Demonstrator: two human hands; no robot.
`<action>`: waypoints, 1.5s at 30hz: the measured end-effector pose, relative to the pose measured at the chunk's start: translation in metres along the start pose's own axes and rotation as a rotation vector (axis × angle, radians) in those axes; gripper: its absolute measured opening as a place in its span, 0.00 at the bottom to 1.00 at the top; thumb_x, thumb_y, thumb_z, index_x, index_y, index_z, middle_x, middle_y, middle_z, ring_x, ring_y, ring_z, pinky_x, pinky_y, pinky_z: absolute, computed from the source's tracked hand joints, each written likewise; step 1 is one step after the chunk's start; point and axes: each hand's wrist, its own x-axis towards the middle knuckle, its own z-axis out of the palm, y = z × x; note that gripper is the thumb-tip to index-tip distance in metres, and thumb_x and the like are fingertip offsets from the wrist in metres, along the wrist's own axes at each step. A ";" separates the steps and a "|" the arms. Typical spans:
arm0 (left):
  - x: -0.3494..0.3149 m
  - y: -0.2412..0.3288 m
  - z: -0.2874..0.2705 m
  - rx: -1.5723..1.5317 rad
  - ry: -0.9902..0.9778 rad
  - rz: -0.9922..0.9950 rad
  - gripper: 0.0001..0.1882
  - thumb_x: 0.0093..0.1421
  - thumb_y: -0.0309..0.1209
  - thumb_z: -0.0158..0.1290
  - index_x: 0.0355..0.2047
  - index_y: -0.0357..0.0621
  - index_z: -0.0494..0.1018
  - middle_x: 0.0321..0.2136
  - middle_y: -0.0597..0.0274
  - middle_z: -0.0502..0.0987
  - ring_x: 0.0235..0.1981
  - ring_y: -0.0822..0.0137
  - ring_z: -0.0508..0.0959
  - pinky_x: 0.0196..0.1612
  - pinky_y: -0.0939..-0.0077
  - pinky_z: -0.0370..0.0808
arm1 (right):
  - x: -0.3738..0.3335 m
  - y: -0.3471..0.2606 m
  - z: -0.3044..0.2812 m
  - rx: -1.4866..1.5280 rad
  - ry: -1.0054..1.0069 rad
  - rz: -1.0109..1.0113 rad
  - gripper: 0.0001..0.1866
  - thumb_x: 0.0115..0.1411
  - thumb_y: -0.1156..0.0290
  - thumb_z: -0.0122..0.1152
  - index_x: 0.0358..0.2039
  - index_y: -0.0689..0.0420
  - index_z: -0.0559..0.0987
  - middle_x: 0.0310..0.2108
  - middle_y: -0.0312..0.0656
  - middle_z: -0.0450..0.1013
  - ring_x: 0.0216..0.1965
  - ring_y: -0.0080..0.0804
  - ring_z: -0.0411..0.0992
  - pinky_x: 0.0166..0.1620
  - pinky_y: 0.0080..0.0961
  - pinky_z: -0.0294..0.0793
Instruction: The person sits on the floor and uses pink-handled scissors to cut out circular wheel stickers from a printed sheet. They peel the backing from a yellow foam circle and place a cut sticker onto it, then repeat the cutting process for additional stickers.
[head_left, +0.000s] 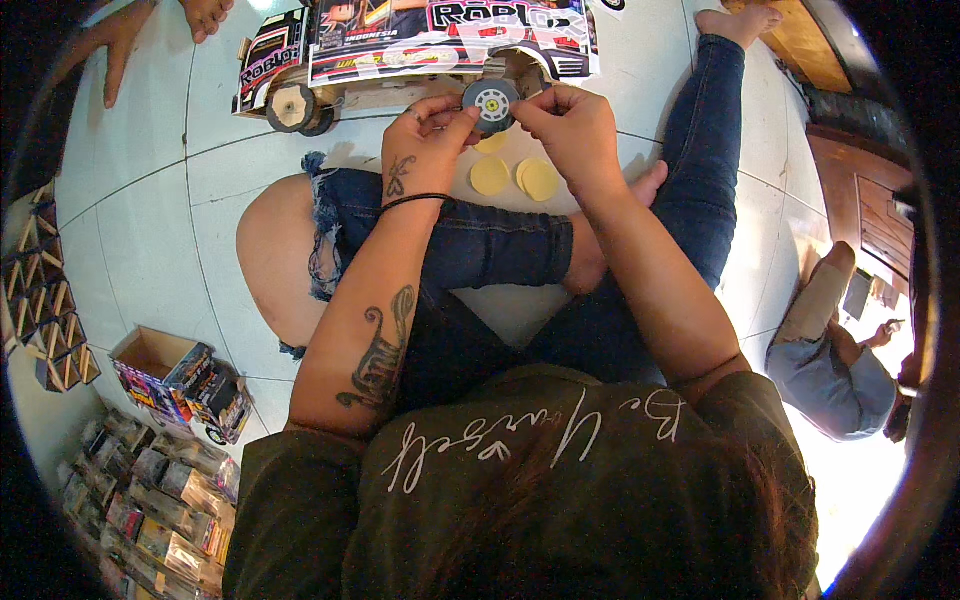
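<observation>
Pinched at its rim between both grips, left hand (425, 135) and right hand (570, 125) closed on it just above the yellow discs (515, 176) on the floor (150, 220), the wheel (491, 103) is judged light, stiff and best held by its edge.

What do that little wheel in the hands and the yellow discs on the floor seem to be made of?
The toy wheel looks like matte black rubber or foam around a grey hub with a yellow centre, probably plastic or a sticker. The yellow discs lie flat and thin, with a dull surface, so likely paper, card or foam sheet.
</observation>
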 end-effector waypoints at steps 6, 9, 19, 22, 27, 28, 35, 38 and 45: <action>0.001 -0.002 0.000 -0.084 -0.021 -0.018 0.17 0.53 0.26 0.56 0.41 0.29 0.68 0.29 0.53 0.76 0.26 0.66 0.78 0.30 0.79 0.75 | -0.003 0.009 -0.002 0.009 0.013 -0.045 0.15 0.46 0.62 0.66 0.23 0.62 0.78 0.19 0.37 0.72 0.20 0.20 0.68 0.25 0.17 0.67; 0.003 -0.005 0.000 -0.108 -0.040 -0.041 0.18 0.53 0.26 0.56 0.42 0.28 0.67 0.30 0.52 0.76 0.26 0.66 0.79 0.31 0.78 0.76 | -0.005 0.018 0.008 0.167 -0.042 -0.007 0.18 0.47 0.58 0.66 0.25 0.62 0.77 0.20 0.38 0.73 0.20 0.21 0.68 0.24 0.18 0.66; 0.010 -0.010 -0.005 -0.232 -0.140 -0.123 0.17 0.55 0.27 0.54 0.41 0.31 0.65 0.31 0.53 0.76 0.27 0.66 0.78 0.34 0.78 0.75 | -0.005 0.021 0.017 0.423 -0.179 0.133 0.18 0.57 0.56 0.56 0.26 0.61 0.75 0.19 0.37 0.70 0.21 0.20 0.66 0.25 0.18 0.63; 0.012 -0.008 0.001 -0.150 -0.132 -0.151 0.20 0.55 0.38 0.54 0.42 0.37 0.65 0.29 0.57 0.74 0.26 0.69 0.75 0.31 0.79 0.73 | 0.001 0.023 0.022 0.261 -0.066 -0.020 0.24 0.58 0.53 0.52 0.24 0.65 0.76 0.17 0.44 0.70 0.21 0.31 0.69 0.27 0.28 0.67; 0.016 -0.012 0.019 0.500 0.144 0.006 0.32 0.45 0.53 0.60 0.36 0.34 0.67 0.25 0.55 0.76 0.23 0.68 0.75 0.24 0.78 0.71 | 0.001 0.039 0.010 0.400 -0.238 0.119 0.27 0.58 0.48 0.48 0.31 0.64 0.77 0.23 0.48 0.73 0.24 0.35 0.70 0.31 0.32 0.69; 0.017 -0.014 0.021 0.515 0.134 0.111 0.32 0.45 0.51 0.61 0.36 0.33 0.67 0.25 0.55 0.76 0.24 0.68 0.75 0.26 0.78 0.71 | 0.000 0.045 -0.001 0.406 -0.278 0.096 0.26 0.56 0.49 0.52 0.34 0.64 0.77 0.27 0.50 0.75 0.29 0.37 0.73 0.35 0.32 0.70; 0.025 -0.026 0.023 0.420 0.087 0.390 0.29 0.45 0.47 0.64 0.33 0.35 0.67 0.29 0.56 0.75 0.28 0.70 0.74 0.34 0.77 0.71 | 0.049 0.142 -0.123 -0.495 0.423 0.133 0.27 0.52 0.59 0.57 0.46 0.67 0.69 0.46 0.56 0.68 0.47 0.47 0.67 0.50 0.32 0.66; 0.025 -0.026 0.024 0.309 0.044 0.263 0.28 0.47 0.46 0.62 0.37 0.36 0.65 0.30 0.59 0.74 0.28 0.72 0.73 0.32 0.79 0.71 | 0.081 0.172 -0.119 -0.573 0.653 0.228 0.31 0.53 0.62 0.55 0.52 0.70 0.62 0.53 0.58 0.60 0.54 0.49 0.60 0.57 0.32 0.58; 0.028 -0.019 0.008 -0.005 0.185 -0.063 0.28 0.59 0.55 0.41 0.42 0.40 0.61 0.28 0.60 0.71 0.18 0.72 0.70 0.21 0.81 0.64 | 0.046 0.153 -0.030 -0.612 0.320 -0.163 0.33 0.52 0.62 0.56 0.55 0.66 0.60 0.58 0.54 0.53 0.60 0.49 0.49 0.60 0.43 0.49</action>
